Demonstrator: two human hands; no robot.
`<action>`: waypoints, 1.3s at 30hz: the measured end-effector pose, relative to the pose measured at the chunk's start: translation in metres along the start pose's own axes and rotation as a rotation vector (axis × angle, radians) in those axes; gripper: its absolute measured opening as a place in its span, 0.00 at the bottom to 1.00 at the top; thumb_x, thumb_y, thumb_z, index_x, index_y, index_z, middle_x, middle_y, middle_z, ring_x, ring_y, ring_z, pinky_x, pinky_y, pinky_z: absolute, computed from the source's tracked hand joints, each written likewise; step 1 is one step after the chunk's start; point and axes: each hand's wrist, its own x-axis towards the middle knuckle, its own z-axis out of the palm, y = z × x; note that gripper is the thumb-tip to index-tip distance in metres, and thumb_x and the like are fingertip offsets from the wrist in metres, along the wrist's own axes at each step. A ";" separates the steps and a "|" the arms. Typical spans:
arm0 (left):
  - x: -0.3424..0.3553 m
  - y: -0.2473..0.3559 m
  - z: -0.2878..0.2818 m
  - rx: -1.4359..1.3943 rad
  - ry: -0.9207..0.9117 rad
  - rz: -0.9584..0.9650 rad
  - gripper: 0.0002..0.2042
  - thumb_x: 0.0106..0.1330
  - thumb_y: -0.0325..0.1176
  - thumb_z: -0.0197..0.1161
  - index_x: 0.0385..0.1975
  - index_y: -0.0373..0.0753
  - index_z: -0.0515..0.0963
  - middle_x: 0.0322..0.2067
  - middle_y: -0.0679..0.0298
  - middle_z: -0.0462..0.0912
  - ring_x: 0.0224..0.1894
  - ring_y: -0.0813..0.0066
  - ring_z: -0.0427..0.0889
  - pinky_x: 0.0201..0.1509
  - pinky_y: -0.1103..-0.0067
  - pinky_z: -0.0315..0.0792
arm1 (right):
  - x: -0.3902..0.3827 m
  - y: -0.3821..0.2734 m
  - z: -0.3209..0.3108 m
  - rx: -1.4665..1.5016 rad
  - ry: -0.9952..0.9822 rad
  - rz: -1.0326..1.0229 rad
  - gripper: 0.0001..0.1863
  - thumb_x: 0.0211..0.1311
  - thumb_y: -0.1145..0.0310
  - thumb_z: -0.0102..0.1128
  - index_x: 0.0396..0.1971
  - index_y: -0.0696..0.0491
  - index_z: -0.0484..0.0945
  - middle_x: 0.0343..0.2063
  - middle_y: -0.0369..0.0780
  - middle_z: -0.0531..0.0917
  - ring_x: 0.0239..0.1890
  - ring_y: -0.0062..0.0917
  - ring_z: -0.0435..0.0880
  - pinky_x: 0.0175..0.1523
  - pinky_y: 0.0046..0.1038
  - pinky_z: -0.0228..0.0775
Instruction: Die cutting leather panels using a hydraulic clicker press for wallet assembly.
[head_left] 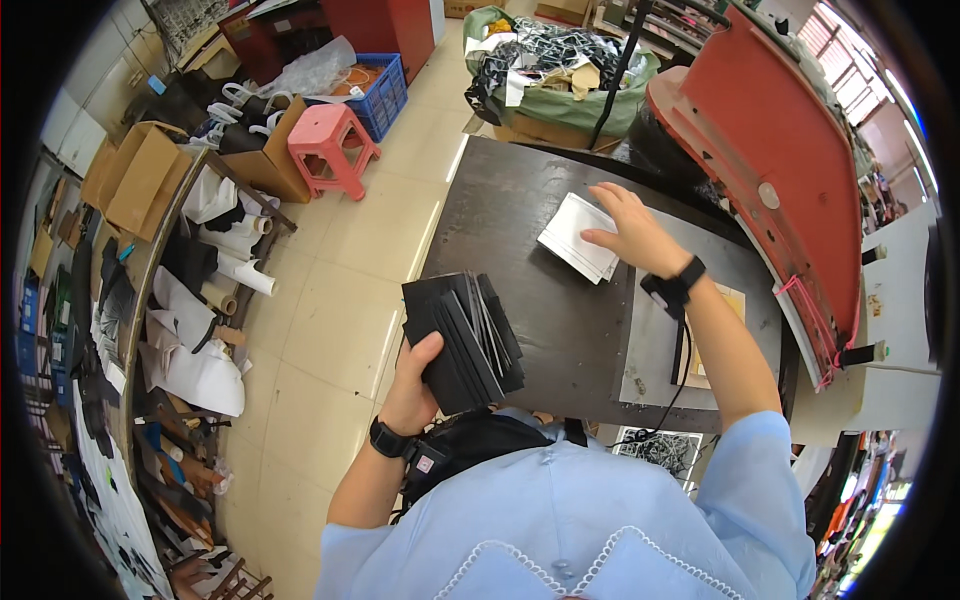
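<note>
My left hand (408,388) is closed round a thick stack of black rectangular pieces (458,345), its thumb lying over the top. The pieces fan out on the right side, with a few pale edges showing between them. This stack is at the near left edge of a dark worktable (500,215). Over a small pile of white rectangular pieces (570,238) on the table, my right hand (640,232) has its fingers stretched and apart. Its fingertips are at the pile's right side; whether they touch it I cannot tell.
A big red machine arm (770,130) rises at the right. Beside my right forearm, a grey plate (645,350) carries a tan framed block (728,310). Beyond the table stands a green sack of scraps (630,105). A pink stool (330,145) and blue crate (385,95) are far left.
</note>
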 end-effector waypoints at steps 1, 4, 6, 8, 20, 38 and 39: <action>-0.002 0.006 0.006 0.040 -0.009 0.034 0.34 0.58 0.41 0.70 0.63 0.38 0.62 0.53 0.60 0.75 0.55 0.69 0.77 0.58 0.70 0.74 | -0.008 -0.025 -0.014 0.198 -0.018 -0.006 0.32 0.64 0.57 0.62 0.63 0.59 0.65 0.60 0.50 0.70 0.62 0.39 0.70 0.66 0.34 0.62; -0.012 0.017 0.029 0.393 -0.133 0.357 0.44 0.46 0.36 0.79 0.64 0.37 0.60 0.52 0.59 0.75 0.55 0.68 0.76 0.60 0.71 0.71 | -0.041 -0.085 -0.034 0.986 -0.363 0.321 0.31 0.70 0.53 0.54 0.66 0.56 0.63 0.60 0.43 0.72 0.58 0.34 0.75 0.63 0.34 0.66; -0.016 0.026 0.056 0.623 -0.274 0.740 0.50 0.37 0.35 0.84 0.64 0.39 0.61 0.54 0.53 0.74 0.57 0.62 0.75 0.59 0.69 0.71 | -0.073 -0.104 -0.022 1.330 -0.488 0.389 0.37 0.71 0.42 0.46 0.67 0.54 0.59 0.60 0.46 0.71 0.54 0.32 0.78 0.57 0.37 0.73; -0.005 0.039 0.066 0.908 -0.643 0.905 0.44 0.39 0.35 0.82 0.61 0.43 0.66 0.55 0.52 0.75 0.56 0.56 0.76 0.58 0.67 0.72 | -0.099 -0.113 -0.007 1.663 -0.575 0.430 0.40 0.70 0.36 0.38 0.69 0.53 0.55 0.63 0.46 0.68 0.58 0.34 0.75 0.61 0.38 0.69; 0.023 0.020 0.085 1.789 -0.613 1.367 0.26 0.66 0.35 0.58 0.64 0.51 0.61 0.66 0.60 0.64 0.69 0.58 0.62 0.71 0.61 0.57 | -0.129 -0.112 -0.007 2.071 -0.207 0.415 0.44 0.58 0.68 0.62 0.71 0.54 0.47 0.65 0.44 0.64 0.67 0.30 0.65 0.69 0.35 0.61; 0.025 0.027 0.093 1.646 -0.511 0.510 0.49 0.42 0.30 0.78 0.68 0.38 0.59 0.54 0.50 0.74 0.56 0.56 0.76 0.60 0.68 0.70 | -0.150 -0.101 0.024 1.198 0.130 0.193 0.51 0.48 0.69 0.74 0.70 0.54 0.53 0.69 0.45 0.59 0.72 0.33 0.56 0.73 0.35 0.48; 0.028 0.023 0.089 1.725 -0.551 0.532 0.48 0.42 0.30 0.78 0.68 0.38 0.59 0.54 0.50 0.73 0.56 0.55 0.75 0.60 0.68 0.69 | -0.155 -0.096 0.031 1.104 0.181 0.243 0.50 0.48 0.70 0.72 0.71 0.55 0.51 0.69 0.48 0.59 0.71 0.37 0.59 0.73 0.34 0.50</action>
